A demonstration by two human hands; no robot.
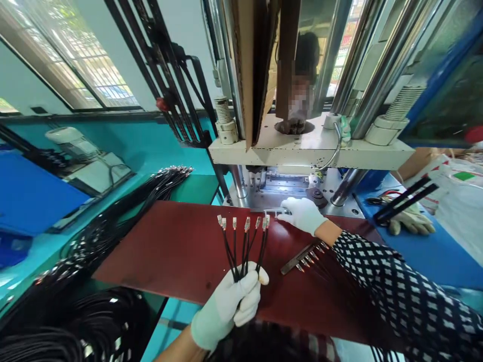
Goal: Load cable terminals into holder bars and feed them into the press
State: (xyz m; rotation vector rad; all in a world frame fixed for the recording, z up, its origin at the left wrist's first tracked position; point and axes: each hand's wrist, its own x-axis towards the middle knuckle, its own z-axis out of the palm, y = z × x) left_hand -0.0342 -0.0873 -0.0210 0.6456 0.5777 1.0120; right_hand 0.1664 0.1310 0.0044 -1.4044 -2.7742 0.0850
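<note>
My left hand (239, 296), in a white glove, is closed around a bunch of black cables (245, 251). Their silvery metal connector ends fan upward above my fist. My gloved right hand (303, 215) reaches to the front edge of the press bed, its fingers closed at a flat metal strip (272, 211) that is partly hidden. Below that hand, on the dark red board (169, 251), lies a slotted metal holder (298, 259) with several cable ends set along it.
A press with a white plate (313, 154) and steel posts stands ahead. Long bundles of black cables (124, 201) lie at the left, with coiled cables (109, 322) lower down. On the blue surface at the right are work gloves (411, 222) and a black-handled tool (405, 202).
</note>
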